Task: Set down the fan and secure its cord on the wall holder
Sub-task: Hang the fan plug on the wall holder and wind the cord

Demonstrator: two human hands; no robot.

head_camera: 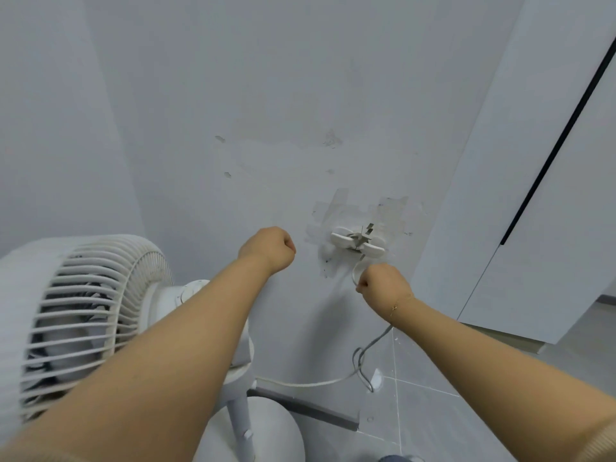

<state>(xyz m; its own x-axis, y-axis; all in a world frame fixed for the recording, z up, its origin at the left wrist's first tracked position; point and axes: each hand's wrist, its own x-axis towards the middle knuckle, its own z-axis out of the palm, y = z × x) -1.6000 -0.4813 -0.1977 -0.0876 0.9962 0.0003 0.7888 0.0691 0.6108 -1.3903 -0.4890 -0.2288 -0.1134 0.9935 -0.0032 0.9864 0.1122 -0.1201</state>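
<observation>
A white pedestal fan [83,315] stands on the floor at the lower left, on its round base [266,431]. Its white cord [310,383] runs along the foot of the wall and rises to my right hand [383,283], which grips a loop of it just below the white wall holder [358,243]. The holder is stuck to the wall with clear tape. My left hand [270,250] is curled into a fist to the left of the holder, close to the wall; nothing shows in it.
The grey wall [266,111] has scuffs and chipped paint. A white cabinet [533,195] with a dark vertical gap stands at the right. Grey floor tiles [433,411] lie below, with a dark skirting strip [310,410] along the wall.
</observation>
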